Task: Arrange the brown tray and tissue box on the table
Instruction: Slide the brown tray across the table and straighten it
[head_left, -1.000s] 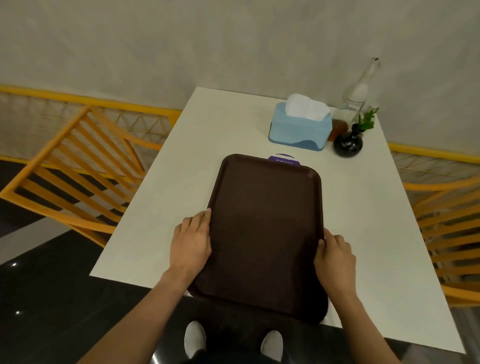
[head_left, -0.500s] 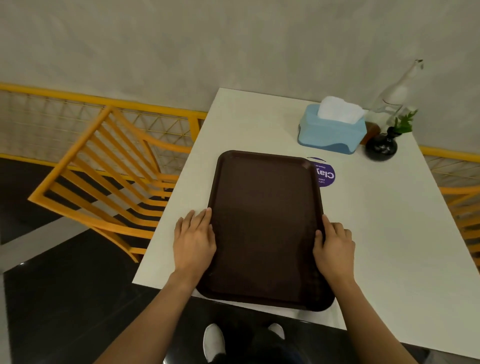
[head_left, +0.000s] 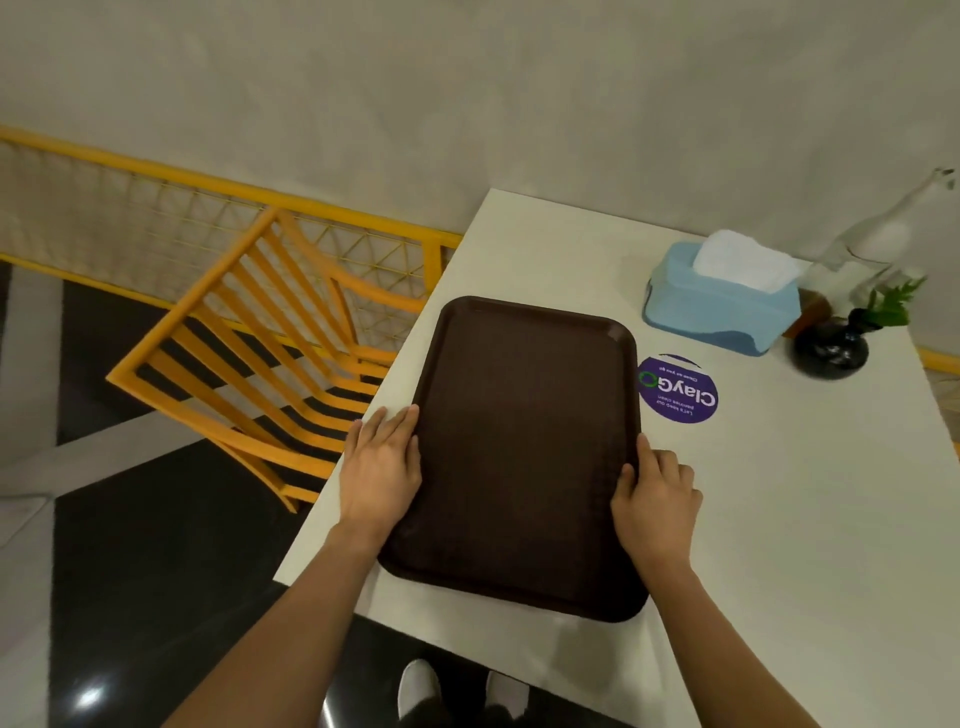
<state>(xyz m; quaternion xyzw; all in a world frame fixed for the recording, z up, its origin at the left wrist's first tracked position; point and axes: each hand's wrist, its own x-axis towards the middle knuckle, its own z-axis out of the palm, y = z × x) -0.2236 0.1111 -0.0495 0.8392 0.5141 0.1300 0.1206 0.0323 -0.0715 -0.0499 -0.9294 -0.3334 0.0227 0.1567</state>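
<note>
A dark brown tray (head_left: 524, 447) lies flat along the left side of the white table (head_left: 779, 519). My left hand (head_left: 382, 467) rests against its left rim with the fingers laid flat. My right hand (head_left: 657, 499) grips its right rim, thumb on the tray's inside. A light blue tissue box (head_left: 722, 304) with white tissue sticking out stands at the far right of the table, apart from the tray.
A round purple sticker (head_left: 678, 389) lies on the table just right of the tray. A black vase with a green sprig (head_left: 831, 348) and a glass bottle (head_left: 878, 244) stand beside the tissue box. An orange slatted chair (head_left: 260, 353) stands left of the table.
The tray has slid left and away from me across the table, uncovering the purple sticker. Both hands stayed on its rims. The view has shifted left.
</note>
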